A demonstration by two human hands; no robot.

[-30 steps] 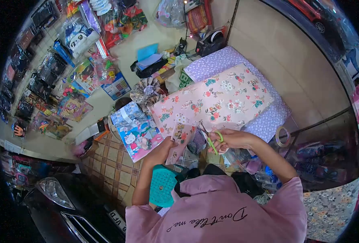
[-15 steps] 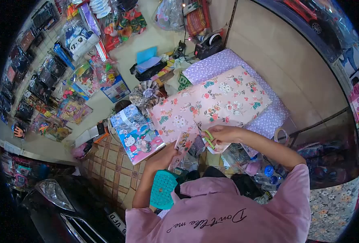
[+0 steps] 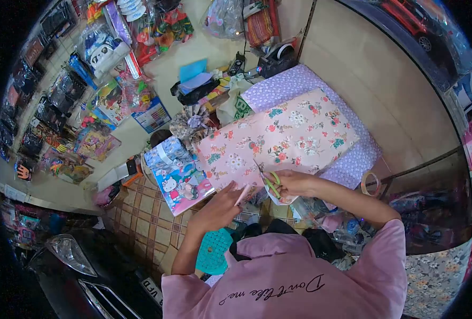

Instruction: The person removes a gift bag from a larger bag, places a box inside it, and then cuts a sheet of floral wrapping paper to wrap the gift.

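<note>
My right hand (image 3: 295,184) grips a pair of scissors with lime-green handles (image 3: 271,186). The scissor blades lie at the near edge of a pink floral wrapping paper (image 3: 305,122), pointing away from me. My left hand (image 3: 221,208) is closed on the near edge of that paper, left of the scissors, where a narrow part of it stands folded up. Its fingertips are partly hidden. Under the far and right sides of the sheet lies a purple patterned paper or cloth (image 3: 353,175).
Left of the paper lies a Hello Kitty package (image 3: 180,186) beside a ruffled grey bow (image 3: 193,122). A tape roll (image 3: 371,183) sits at the right. Near me is a teal stool (image 3: 213,252). A black motor vehicle (image 3: 92,271) stands at lower left; packaged toys hang on the wall.
My left hand has moved forward and slightly right, and the raised paper flap beside it now shows less. The scissors have stayed almost in place at the paper's edge.
</note>
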